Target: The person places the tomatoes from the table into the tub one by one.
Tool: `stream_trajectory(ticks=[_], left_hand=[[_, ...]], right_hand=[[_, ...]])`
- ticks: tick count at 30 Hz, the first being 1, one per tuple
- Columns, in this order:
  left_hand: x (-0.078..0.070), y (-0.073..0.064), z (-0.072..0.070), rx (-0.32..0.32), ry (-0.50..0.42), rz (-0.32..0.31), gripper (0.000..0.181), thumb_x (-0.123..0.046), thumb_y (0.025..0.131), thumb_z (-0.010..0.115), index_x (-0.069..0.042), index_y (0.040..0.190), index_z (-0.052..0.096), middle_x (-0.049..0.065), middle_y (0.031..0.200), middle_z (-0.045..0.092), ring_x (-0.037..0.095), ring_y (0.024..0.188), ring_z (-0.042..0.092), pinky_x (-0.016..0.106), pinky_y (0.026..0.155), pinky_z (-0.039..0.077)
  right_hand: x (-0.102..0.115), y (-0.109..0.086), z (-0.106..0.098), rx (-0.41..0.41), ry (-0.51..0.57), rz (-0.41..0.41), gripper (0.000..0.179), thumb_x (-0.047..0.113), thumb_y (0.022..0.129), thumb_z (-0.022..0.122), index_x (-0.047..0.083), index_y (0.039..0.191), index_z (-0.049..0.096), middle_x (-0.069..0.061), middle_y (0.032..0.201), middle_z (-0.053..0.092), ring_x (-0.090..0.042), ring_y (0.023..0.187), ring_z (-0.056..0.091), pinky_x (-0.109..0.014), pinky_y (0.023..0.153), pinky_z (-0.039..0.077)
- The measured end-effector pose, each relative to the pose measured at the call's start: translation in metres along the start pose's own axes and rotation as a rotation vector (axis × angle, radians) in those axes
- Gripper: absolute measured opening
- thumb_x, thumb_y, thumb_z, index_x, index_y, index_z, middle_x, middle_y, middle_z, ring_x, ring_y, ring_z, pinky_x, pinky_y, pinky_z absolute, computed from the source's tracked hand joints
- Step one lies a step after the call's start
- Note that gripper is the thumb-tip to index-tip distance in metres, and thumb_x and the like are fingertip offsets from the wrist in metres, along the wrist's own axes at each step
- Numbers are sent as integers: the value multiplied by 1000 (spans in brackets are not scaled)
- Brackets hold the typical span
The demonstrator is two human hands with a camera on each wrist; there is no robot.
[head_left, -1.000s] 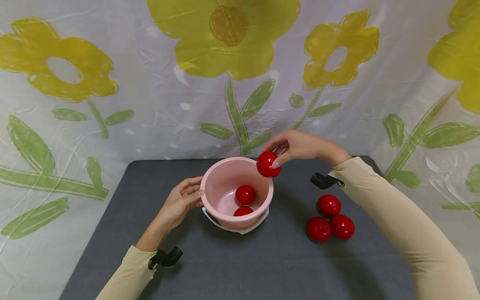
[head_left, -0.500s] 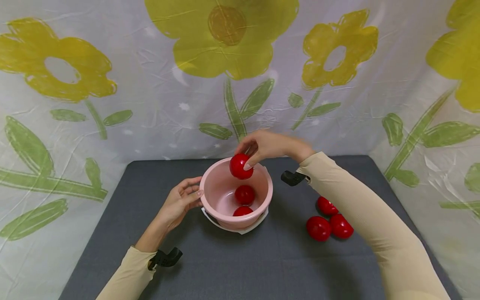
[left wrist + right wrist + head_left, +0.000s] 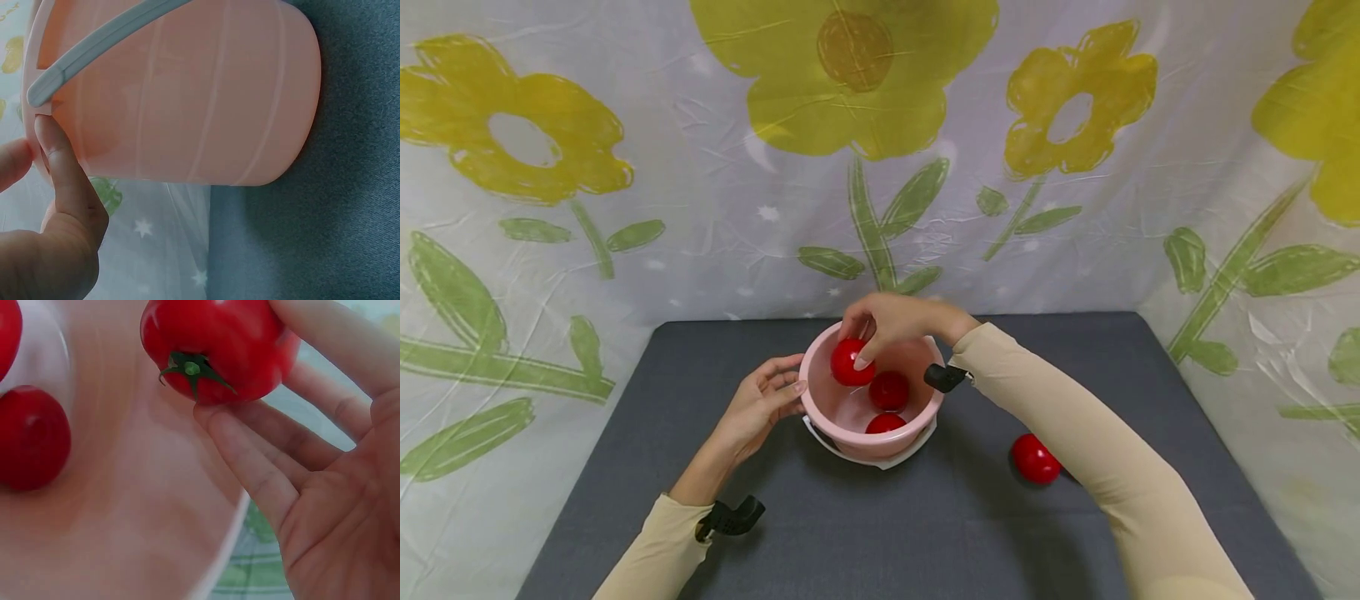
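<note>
A pink bucket (image 3: 872, 448) with a pale handle (image 3: 112, 37) stands on the table. My left hand (image 3: 762, 402) pinches its left rim between thumb and fingers, which the left wrist view (image 3: 69, 187) shows from the side. In my right hand (image 3: 891, 321) is a red tomato (image 3: 850, 362), held between thumb and fingers inside the bucket's mouth. Its green stem (image 3: 192, 367) shows in the right wrist view. Two more tomatoes lie in the bucket: one tomato (image 3: 889, 391) near the middle, another tomato (image 3: 886, 422) partly hidden by the front rim.
Another tomato (image 3: 1035, 458) lies on the dark grey table (image 3: 880, 542) right of the bucket, partly beneath the right sleeve (image 3: 1075, 433) as seen from above. A flowered cloth (image 3: 700, 208) hangs behind the table. Each wrist carries a black camera mount (image 3: 730, 517).
My right hand has carried the tomato leftward from the bucket's right rim and down into its mouth. The right sleeve now covers two of the tomatoes on the table. The left hand stays put.
</note>
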State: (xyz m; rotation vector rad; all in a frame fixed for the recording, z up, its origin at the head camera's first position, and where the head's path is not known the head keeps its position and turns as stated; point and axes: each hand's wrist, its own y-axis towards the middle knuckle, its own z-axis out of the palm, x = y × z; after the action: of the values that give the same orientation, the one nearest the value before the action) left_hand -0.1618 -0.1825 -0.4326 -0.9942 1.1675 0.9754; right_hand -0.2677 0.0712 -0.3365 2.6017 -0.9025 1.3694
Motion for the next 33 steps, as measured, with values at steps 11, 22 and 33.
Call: stream_trajectory(ticks=[11,22,33], left_hand=[[0,0,0,2,-5,-1,55,-6,96,63,3,143,36,1,108,63,6,83,65,20,74,59],[0,-1,0,4,-24,0,54,-4,96,62,3,142,37,1,108,64,6,82,65,20,73,59],[1,-1,0,3,-14,3,57,-5,95,63,4,144,35,1,109,64,6,84,66,20,73,59]], right_hand=[[-1,12,13,21,-102,21,35,18,82,80,9,114,68,-5,114,70,-17,104,64,-27,88,58],[0,12,12,19,-146,10,38,18,83,80,6,117,68,-11,117,71,-18,102,65,-29,92,57],[-6,-10,-4,-37,-83,-6,36,14,83,80,4,115,67,-16,116,69,-22,104,68,-28,92,57]])
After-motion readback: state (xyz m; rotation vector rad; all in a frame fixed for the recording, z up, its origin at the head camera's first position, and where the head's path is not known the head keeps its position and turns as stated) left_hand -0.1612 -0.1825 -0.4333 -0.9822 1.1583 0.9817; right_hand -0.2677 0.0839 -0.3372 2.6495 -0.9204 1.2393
